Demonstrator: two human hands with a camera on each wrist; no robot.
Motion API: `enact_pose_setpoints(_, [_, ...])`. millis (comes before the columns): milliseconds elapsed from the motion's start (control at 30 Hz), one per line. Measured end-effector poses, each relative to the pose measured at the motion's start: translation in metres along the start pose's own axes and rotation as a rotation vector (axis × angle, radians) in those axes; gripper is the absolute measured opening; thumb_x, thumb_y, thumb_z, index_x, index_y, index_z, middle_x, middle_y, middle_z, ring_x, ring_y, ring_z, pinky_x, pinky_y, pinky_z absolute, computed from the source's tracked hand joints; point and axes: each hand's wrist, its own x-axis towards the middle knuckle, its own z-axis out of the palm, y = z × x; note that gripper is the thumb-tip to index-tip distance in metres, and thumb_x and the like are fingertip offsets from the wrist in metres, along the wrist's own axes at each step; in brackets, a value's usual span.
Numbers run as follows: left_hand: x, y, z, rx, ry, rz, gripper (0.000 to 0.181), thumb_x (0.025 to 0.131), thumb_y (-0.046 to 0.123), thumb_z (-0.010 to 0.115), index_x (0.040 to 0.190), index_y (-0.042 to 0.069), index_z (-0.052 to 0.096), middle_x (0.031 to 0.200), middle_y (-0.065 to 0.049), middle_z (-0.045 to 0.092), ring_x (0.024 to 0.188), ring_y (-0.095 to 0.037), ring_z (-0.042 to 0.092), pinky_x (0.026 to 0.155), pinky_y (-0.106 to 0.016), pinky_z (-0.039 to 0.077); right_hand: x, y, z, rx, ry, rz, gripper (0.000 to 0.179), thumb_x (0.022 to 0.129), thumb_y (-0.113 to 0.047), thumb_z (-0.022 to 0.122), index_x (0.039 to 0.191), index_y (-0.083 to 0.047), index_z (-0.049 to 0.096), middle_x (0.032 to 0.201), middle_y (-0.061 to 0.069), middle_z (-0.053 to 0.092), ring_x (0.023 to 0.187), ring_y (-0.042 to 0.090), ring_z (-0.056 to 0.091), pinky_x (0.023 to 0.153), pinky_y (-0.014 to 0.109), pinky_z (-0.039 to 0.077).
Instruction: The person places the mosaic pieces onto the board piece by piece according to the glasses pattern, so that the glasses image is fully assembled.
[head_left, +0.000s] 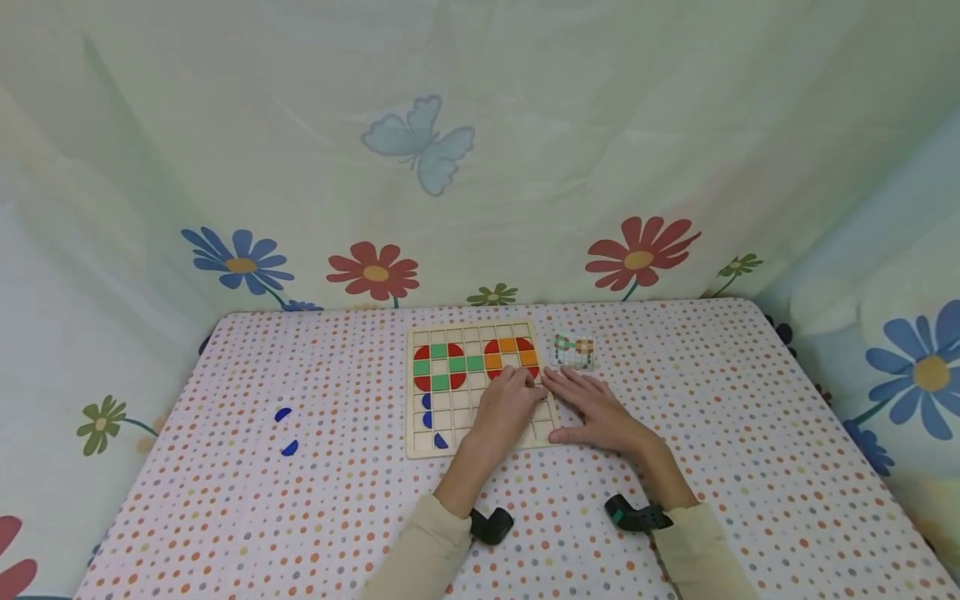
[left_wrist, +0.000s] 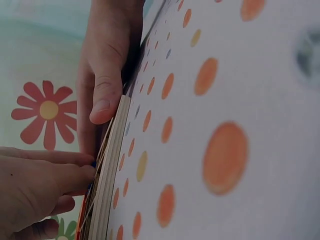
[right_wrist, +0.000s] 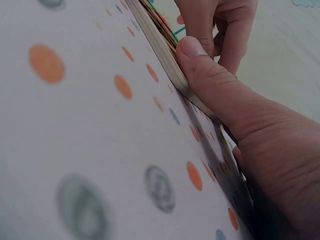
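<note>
A wooden grid board (head_left: 457,451) lies on the table, filled in places with red, green and orange pieces and several blue half-circle pieces (head_left: 441,441) at its lower left. My left hand (head_left: 504,408) reaches over the board's right side. At its fingertips a speck of a blue piece (left_wrist: 93,164) shows, pinched low against the board; the fingers hide most of it. Against the board's right edge rests my right hand (head_left: 603,417), fingers extended. In the right wrist view, the right thumb (right_wrist: 192,47) lies on the board's edge.
Two loose blue half-circles (head_left: 289,448) lie on the dotted tablecloth (head_left: 225,500) to the left. A small pattern card (head_left: 572,352) sits just beyond the board's upper right corner. A flowered curtain (head_left: 525,150) hangs behind the table.
</note>
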Motion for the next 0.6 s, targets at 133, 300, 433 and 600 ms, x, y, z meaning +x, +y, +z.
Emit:
enact_pose_setpoints(133, [0.0009, 0.0006, 0.0010, 0.031, 0.005, 0.018, 0.021, 0.094, 0.027, 0.063, 0.111, 0.031, 0.074, 0.098, 0.002, 0.063, 0.086, -0.011, 0.052, 0.072, -0.019, 0.046, 0.0005, 0.0005, 0.0000, -0.002, 0.001, -0.004, 0.087, 0.080, -0.050, 0.072, 0.151, -0.017, 0.035, 0.159, 0.009, 0.030, 0.148, 0.038, 0.019, 0.115, 0.061, 0.013])
enact_pose_setpoints(300, [0.0014, 0.0017, 0.0024, 0.016, -0.007, 0.021, 0.022, 0.094, 0.025, 0.063, 0.113, 0.029, 0.074, 0.097, 0.002, 0.062, 0.085, -0.010, 0.050, 0.072, -0.019, 0.046, 0.0010, 0.0017, 0.0005, -0.008, -0.005, -0.002, 0.087, 0.080, -0.051, 0.072, 0.152, -0.017, 0.034, 0.160, 0.008, 0.029, 0.148, 0.038, 0.018, 0.115, 0.061, 0.013])
enact_pose_setpoints(433, [0.0014, 0.0026, 0.0026, 0.020, -0.002, 0.029, 0.022, 0.094, 0.024, 0.063, 0.112, 0.029, 0.074, 0.098, 0.001, 0.063, 0.087, -0.011, 0.053, 0.076, -0.020, 0.048, 0.0008, 0.0020, 0.0005, -0.016, 0.003, -0.003, 0.087, 0.080, -0.051, 0.072, 0.151, -0.017, 0.035, 0.160, 0.009, 0.030, 0.148, 0.039, 0.019, 0.114, 0.062, 0.013])
enact_pose_setpoints(600, [0.0006, 0.0020, 0.0017, 0.029, -0.011, 0.021, 0.020, 0.095, 0.025, 0.063, 0.111, 0.028, 0.075, 0.103, 0.001, 0.066, 0.093, -0.012, 0.057, 0.080, -0.022, 0.051, 0.0013, 0.0011, 0.0008, -0.023, -0.011, 0.003, 0.088, 0.080, -0.051, 0.072, 0.151, -0.016, 0.035, 0.160, 0.009, 0.029, 0.148, 0.038, 0.019, 0.115, 0.061, 0.013])
